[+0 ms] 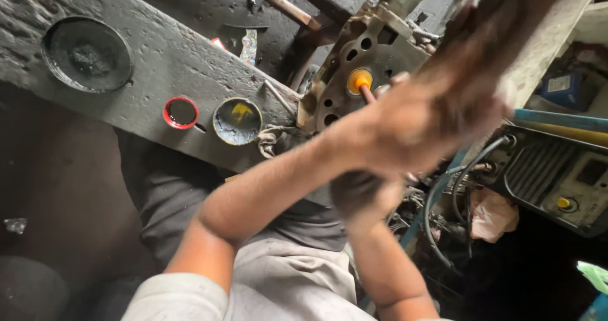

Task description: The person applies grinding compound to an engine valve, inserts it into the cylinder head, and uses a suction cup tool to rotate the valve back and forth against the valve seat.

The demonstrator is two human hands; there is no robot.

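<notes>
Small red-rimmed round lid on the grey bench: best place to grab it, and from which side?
Pinch the small red-rimmed round lid across its raised rim, coming straight down from above. It lies flat and open side up on the grey bench, so only the rim offers an edge. The yellow-smeared round tin sits close beside it, so avoid that side.

Your two hands are in view: the left hand (405, 128), blurred, laid over the right hand (364, 197), which sits just beneath it. Touching the left hand's fingertips you have one perforated metal casting (354, 61), with one orange-capped tool (360, 81) poking into it. Out past your left forearm, on the one greasy bench slab (171, 55), count three round lids or tins: one large black lid (87, 54) farthest from the hand, one small red-rimmed cap (181, 113), and one tin smeared with yellow (237, 121) nearest. To the right of your hands sits one grey machine box (563, 182) with one yellow knob (563, 203), and two dark cables (456, 182) loop beside it.
</notes>
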